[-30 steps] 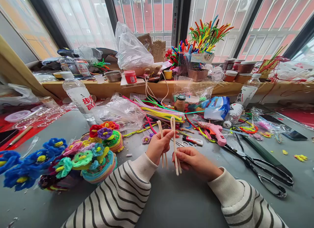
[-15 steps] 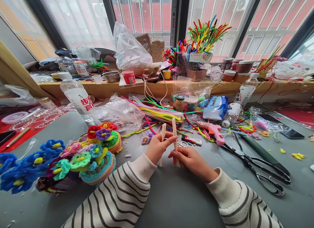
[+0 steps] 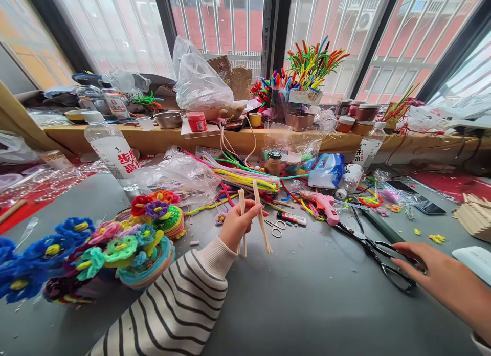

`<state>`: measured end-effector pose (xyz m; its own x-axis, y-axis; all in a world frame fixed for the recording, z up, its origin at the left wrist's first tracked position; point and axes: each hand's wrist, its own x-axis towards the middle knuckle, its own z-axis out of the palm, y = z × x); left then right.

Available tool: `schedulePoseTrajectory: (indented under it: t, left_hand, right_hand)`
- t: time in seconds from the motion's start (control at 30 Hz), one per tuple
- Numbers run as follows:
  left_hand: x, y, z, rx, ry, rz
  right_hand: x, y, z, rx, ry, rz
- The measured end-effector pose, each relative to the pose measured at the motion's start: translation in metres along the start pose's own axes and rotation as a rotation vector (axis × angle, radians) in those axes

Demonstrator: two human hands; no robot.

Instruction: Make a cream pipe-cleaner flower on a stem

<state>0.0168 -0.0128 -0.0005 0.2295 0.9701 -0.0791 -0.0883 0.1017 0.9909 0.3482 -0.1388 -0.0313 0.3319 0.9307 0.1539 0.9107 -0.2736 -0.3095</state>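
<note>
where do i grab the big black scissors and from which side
Probably best by the looped handles, coming from the right: they point toward the near right, beside the right hand, and their open rings offer room for fingers. The blades point away toward the pink glue gun.

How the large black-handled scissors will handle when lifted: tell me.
The large black-handled scissors look rigid and probably fairly heavy, given their shiny, metal-looking pivot area and long handles. Lying flat, they seem unlikely to roll. Lifted by one loop near the right hand, the halves may swing about the pivot.
</note>
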Motion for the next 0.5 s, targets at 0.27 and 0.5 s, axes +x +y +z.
schedulePoseTrajectory:
  t: [0.27,0.5]
  left_hand:
    - [0.001,-0.005,-0.003,0.038,-0.009,0.025]
    - [0.002,-0.006,-0.004,0.037,-0.004,0.03]
  right_hand:
    - [0.017,0.008,0.013,-0.111,-0.301,-0.099]
    - [0.024,-0.011,-0.009,-0.01,-0.48,-0.226]
